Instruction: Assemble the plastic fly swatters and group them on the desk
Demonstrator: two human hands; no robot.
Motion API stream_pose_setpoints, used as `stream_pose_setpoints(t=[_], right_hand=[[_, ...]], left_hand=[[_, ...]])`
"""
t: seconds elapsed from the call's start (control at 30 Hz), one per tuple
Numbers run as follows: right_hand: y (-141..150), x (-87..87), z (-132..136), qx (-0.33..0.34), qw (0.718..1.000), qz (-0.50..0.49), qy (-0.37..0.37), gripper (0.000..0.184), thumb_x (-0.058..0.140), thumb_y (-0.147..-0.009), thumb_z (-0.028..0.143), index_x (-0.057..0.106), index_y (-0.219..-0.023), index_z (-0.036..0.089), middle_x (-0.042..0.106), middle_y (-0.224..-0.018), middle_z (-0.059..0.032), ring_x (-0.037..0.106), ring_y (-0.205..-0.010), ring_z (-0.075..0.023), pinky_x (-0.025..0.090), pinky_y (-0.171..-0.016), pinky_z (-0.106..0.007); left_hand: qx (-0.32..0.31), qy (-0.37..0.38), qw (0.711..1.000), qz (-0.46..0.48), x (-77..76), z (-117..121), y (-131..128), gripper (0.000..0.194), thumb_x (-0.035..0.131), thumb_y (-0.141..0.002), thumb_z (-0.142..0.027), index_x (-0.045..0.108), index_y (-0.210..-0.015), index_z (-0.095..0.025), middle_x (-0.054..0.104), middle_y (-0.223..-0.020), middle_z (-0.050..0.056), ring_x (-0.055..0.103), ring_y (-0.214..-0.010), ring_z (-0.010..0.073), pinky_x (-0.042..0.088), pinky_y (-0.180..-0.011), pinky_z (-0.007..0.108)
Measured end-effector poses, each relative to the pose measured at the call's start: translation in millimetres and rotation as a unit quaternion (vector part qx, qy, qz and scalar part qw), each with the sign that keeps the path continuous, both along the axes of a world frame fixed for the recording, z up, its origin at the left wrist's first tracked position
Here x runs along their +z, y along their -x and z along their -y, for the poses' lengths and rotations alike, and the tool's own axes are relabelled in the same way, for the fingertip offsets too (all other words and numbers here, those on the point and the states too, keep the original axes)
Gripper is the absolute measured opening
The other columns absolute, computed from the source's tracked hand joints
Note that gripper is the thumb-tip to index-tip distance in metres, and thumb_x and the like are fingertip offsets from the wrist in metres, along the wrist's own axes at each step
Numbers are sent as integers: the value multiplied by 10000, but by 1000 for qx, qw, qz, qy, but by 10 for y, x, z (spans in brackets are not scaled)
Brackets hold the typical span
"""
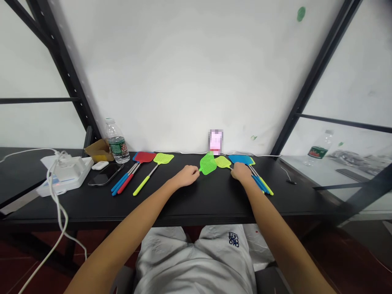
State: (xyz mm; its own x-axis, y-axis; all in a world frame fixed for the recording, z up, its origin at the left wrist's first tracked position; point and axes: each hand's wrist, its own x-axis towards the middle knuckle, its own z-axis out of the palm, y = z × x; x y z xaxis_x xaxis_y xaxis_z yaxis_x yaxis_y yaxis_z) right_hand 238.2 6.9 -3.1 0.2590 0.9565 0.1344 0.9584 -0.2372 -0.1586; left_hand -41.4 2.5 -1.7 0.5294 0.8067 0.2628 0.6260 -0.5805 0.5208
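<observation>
My left hand [185, 176] is closed at the neck of a bright green fly swatter [208, 164], whose perforated head points right and away from me. My right hand [241, 172] is closed on a yellow-green fly swatter [223, 162]; its head points left, close beside the green one. Both handles are hidden by my hands. Just past my right hand lies a pile with a blue fly swatter [240, 159] on top, blue and yellow-green handles showing. On the left lie a red fly swatter [145, 157] with blue ones, and a separate yellow fly swatter [163, 158].
A water bottle [117, 143], an open cardboard box [99, 151], a dark phone [105, 174], a white case [100, 165] and a power strip [67, 173] with cables occupy the left end. A blurred-out phone-like item [216, 141] leans against the wall [196, 81]. A short cable [289, 180] lies right.
</observation>
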Motion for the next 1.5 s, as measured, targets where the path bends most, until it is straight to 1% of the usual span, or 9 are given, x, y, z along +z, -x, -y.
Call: stream_pose_setpoints(t=[0.1, 0.2, 0.43, 0.6, 0.8, 0.93, 1.07, 1.2, 1.5], right_hand=[[16, -3, -2, -4, 999, 20, 38, 299, 568, -851, 194, 668, -1112, 90, 639, -1171, -232, 621, -1096, -355, 491, -844, -401], [24, -4, 4, -10, 999, 5, 32, 347, 552, -855, 175, 610, -1180, 66, 633, -1172, -239, 613, -1121, -347, 488, -859, -391], [66, 54, 18, -51, 994, -89, -47, 356, 466, -911, 181, 490, -1244, 58, 650, -1114, -234, 643, -1056, -320, 470, -823, -368], [79, 139, 64, -77, 980, -129, -129, 330, 366, -960, 204, 525, -1214, 65, 653, -1099, -232, 640, -1042, -324, 449, -823, -373], [56, 175, 92, -70, 969, -105, -213, 345, 343, -992, 244, 621, -1112, 80, 659, -1084, -209, 623, -1044, -292, 421, -856, -351], [21, 201, 126, -71, 966, -80, -234, 335, 386, -981, 276, 648, -1108, 110, 676, -1053, -181, 621, -1007, -275, 422, -838, -338], [-31, 261, 184, -88, 968, -53, -227, 359, 385, -982, 315, 680, -1100, 147, 675, -1053, -177, 627, -1002, -270, 434, -847, -341], [-134, 287, 189, -136, 972, -61, -183, 350, 429, -958, 320, 696, -1100, 143, 663, -1090, -196, 640, -1016, -296, 470, -845, -363], [-397, 158, 54, -200, 971, -100, -88, 402, 632, -858, 334, 654, -1161, 71, 641, -1073, -268, 645, -1039, -322, 512, -840, -389]], left_hand=[[2, -9, 1000, 2, 15, -1, 6, 271, 435, -856, -293, 476, -610, -186, 493, -597, -20, 446, -583, 121, 299, -577, 261], [5, -13, 1000, 7, 30, -8, 12, 256, 433, -853, -275, 508, -627, -183, 524, -621, -15, 469, -604, 126, 312, -590, 259], [12, -31, 999, 7, 19, -59, 38, 269, 415, -863, -287, 521, -638, -183, 521, -613, -13, 476, -602, 131, 304, -582, 263], [13, -29, 999, 6, 22, -59, 39, 266, 414, -858, -293, 504, -633, -185, 519, -617, -9, 475, -602, 131, 297, -579, 263], [17, -24, 1000, 3, 25, -56, 35, 266, 411, -857, -288, 498, -626, -187, 512, -604, -11, 467, -591, 130, 292, -570, 261], [18, -12, 1000, 6, 24, -42, 42, 253, 425, -850, -285, 508, -631, -187, 522, -614, -12, 473, -598, 130, 305, -576, 260], [16, -6, 1000, 8, 27, -27, 45, 233, 446, -836, -267, 505, -626, -185, 532, -619, -14, 478, -596, 127, 314, -583, 261], [14, -7, 1000, 8, 31, -22, 46, 250, 452, -840, -269, 484, -606, -187, 513, -604, -16, 460, -586, 126, 308, -579, 263], [16, 3, 1000, -1, 58, 9, 33, 251, 437, -845, -267, 506, -619, -184, 519, -620, -9, 464, -600, 130, 305, -588, 266]])
